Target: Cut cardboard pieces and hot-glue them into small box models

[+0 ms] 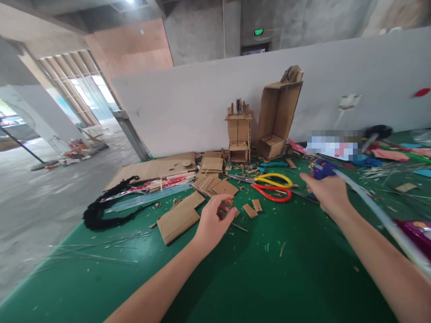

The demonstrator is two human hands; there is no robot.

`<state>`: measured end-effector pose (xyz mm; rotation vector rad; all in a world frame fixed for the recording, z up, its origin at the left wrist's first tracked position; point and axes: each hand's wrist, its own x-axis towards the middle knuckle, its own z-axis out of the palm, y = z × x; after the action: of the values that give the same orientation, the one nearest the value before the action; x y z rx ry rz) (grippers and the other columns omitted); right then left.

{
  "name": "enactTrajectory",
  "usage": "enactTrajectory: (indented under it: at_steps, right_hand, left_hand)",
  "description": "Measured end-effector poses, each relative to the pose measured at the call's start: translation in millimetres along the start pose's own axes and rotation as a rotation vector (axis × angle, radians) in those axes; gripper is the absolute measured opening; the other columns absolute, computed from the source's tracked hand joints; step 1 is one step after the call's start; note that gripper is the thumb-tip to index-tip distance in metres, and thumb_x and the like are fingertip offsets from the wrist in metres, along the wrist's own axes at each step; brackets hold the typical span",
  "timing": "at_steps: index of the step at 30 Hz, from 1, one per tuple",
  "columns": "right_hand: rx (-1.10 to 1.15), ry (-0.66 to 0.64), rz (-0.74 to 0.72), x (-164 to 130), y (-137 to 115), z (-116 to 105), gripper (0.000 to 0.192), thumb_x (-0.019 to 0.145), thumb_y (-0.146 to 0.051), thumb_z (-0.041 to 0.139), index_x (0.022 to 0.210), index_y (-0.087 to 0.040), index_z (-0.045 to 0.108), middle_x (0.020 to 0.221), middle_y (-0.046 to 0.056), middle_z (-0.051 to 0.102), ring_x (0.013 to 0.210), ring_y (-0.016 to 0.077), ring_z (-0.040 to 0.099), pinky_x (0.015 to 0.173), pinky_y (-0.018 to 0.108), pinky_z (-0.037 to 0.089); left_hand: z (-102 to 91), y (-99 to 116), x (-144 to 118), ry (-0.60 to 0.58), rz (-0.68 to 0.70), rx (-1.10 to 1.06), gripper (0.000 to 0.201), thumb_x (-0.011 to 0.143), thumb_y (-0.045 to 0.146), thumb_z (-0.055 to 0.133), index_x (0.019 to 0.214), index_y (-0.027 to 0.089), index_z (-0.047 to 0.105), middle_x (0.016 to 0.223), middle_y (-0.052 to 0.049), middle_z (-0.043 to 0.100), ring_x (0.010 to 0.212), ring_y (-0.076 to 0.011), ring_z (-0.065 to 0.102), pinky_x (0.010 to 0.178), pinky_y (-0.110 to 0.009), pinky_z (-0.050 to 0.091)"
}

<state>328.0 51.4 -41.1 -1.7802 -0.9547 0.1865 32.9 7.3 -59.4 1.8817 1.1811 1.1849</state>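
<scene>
My right hand (328, 190) is wrapped round a blue hot glue gun (323, 169), and a long whitish glue stick (373, 204) runs back from it over my forearm. My left hand (217, 217) hovers over the middle of the table, its thumb and fingers curled together; whatever they pinch is too small to make out. Small cardboard pieces (249, 211) lie just right of its fingertips, near a thin stick (239, 227). Beyond are scissors (272, 187) with one yellow and one red handle. A notched cardboard sheet (178, 220) lies left of my left hand.
At the back stand a small cardboard structure (238, 134) and a taller cardboard box (278, 114), against a white partition (188, 103). Black fuzzy strands (97, 215) and clear sticks (151, 197) lie left on the green table (262, 278). Craft materials and thin wires (387, 172) clutter the right.
</scene>
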Motion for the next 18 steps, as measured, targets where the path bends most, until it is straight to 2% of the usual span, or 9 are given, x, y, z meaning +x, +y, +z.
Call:
enactTrajectory:
  at_steps: [3, 8, 13, 18]
  right_hand:
    - [0.252, -0.053, 0.057, -6.3, -9.3, 1.6, 0.023, 0.064, -0.039, 0.061, 0.071, -0.019, 0.053, 0.057, -0.002, 0.05, 0.041, 0.0111, 0.046, 0.039, 0.027, 0.043]
    - [0.495, -0.125, 0.092, -16.8, -25.3, -1.8, 0.026, 0.061, -0.035, 0.069, 0.072, -0.016, 0.057, 0.06, -0.002, 0.056, 0.037, 0.0061, 0.041, 0.035, 0.022, 0.04]
    - [0.515, -0.106, 0.105, -17.0, -23.5, -2.0, 0.028, 0.057, -0.034, 0.076, 0.067, -0.013, 0.061, 0.053, 0.0, 0.058, 0.033, 0.0069, 0.042, 0.03, 0.021, 0.034]
    - [0.492, -0.098, 0.1, -15.2, -19.5, 0.0, 0.026, 0.057, -0.032, 0.075, 0.066, -0.012, 0.062, 0.055, 0.001, 0.06, 0.033, 0.0072, 0.043, 0.031, 0.021, 0.035]
  left_hand:
    - [-0.5, 0.4, 0.3, -0.011, -0.008, -0.007, 0.024, 0.079, 0.023, 0.056, 0.103, 0.02, 0.056, 0.09, -0.003, 0.057, 0.068, -0.0105, 0.056, 0.057, -0.022, 0.047]
    - [0.1, 0.3, 0.7, -0.016, 0.022, 0.015, 0.025, 0.079, 0.024, 0.056, 0.104, 0.021, 0.057, 0.09, -0.004, 0.057, 0.068, -0.0104, 0.056, 0.057, -0.022, 0.046]
    - [1.5, -0.7, 0.4, -0.019, 0.035, 0.019, 0.024, 0.08, 0.025, 0.057, 0.103, 0.021, 0.057, 0.091, -0.004, 0.058, 0.069, -0.0111, 0.056, 0.057, -0.022, 0.047]
    - [2.4, -1.1, 0.9, -0.032, 0.031, 0.028, 0.024, 0.08, 0.026, 0.056, 0.104, 0.021, 0.057, 0.092, -0.004, 0.058, 0.068, -0.0106, 0.056, 0.058, -0.022, 0.047]
